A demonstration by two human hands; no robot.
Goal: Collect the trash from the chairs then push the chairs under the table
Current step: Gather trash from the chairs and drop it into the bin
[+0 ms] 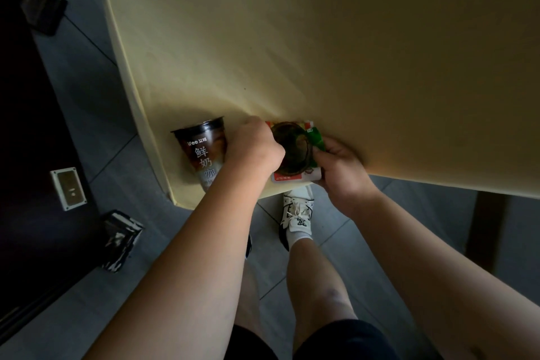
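We're gripping dark paper coffee cup [204, 155] with left hand [254, 149], red-green snack wrapper [295, 152] with right hand [339, 166], both sitting near yellow table [321, 38] edge; dark cabinet [35, 131] flanking left.

You're in a home dining room: grey floor tiles [96, 90] and dark wooden furniture [32, 140] left of your left hand [254, 146].

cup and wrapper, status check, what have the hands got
Left hand shut on coffee cup. Right hand shut on snack wrapper. Both items at yellow surface edge. Nothing in the way.
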